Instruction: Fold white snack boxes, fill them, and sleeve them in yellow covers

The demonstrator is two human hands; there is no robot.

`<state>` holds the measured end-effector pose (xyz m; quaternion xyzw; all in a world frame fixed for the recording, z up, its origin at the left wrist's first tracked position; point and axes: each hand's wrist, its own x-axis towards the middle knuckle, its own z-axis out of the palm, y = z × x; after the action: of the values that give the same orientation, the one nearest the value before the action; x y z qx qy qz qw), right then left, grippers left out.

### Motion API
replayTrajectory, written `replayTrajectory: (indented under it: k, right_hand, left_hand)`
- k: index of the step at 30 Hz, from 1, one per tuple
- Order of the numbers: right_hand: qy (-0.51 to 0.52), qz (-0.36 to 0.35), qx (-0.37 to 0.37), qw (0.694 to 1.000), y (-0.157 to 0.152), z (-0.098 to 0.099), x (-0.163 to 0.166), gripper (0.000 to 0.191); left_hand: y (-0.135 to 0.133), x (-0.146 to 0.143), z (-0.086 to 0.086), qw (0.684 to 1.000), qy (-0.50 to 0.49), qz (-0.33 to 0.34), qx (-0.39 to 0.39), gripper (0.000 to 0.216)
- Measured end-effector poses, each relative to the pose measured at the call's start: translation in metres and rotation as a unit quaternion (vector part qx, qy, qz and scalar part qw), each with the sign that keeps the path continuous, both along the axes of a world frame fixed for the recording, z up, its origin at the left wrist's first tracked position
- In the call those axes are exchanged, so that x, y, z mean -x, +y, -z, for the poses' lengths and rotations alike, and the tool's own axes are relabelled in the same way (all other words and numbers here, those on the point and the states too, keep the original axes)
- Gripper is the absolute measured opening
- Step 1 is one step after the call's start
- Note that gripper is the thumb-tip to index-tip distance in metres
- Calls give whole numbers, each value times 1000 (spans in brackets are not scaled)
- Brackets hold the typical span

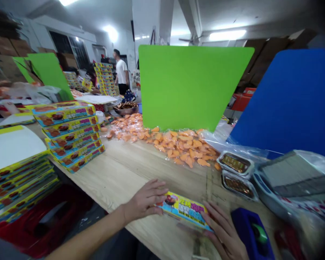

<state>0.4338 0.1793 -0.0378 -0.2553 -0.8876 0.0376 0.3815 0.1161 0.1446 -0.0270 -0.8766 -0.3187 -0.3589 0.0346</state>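
Note:
A small yellow and blue printed carton (186, 208) lies on the wooden table in front of me. At its left end, my left hand (148, 198) grips it with the fingers on the edge and the thumb along the near side. The opposite end is held by my right hand (225, 228), whose fingers reach over the top. Just right of that hand stands a blue tape dispenser (251, 231) with a green hub. Beyond the carton, small orange drumstick-shaped pieces (185, 146) are heaped on and under clear plastic.
Stacked matching cartons (74, 135) stand at left, with more cartons on a red stool (29, 231). Two clear trays (235, 163) of wrapped items and a grey-blue basin (262, 182) sit at right. Green (189, 86) and blue (295, 104) boards rise behind. A person (121, 72) stands far off.

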Motion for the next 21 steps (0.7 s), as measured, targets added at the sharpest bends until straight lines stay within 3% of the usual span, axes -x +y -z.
replayTrajectory:
  k: [4, 10, 14, 21]
  right_hand:
    - [-42, -21, 3, 999, -5, -3, 1, 48]
    - [-15, -15, 27, 999, -9, -1, 1, 50]
    - [-14, -25, 21, 999, -10, -4, 3, 47]
    - [-14, 11, 29, 999, -5, 2, -21, 43]
  left_hand:
    - [-2, 1, -9, 993, 115, -6, 10, 54]
    - [-6, -9, -22, 991, 125, -36, 5, 42]
    - [2, -25, -36, 978, 205, 17, 31, 34]
    - [1, -47, -27, 979, 202, 9, 22, 30]
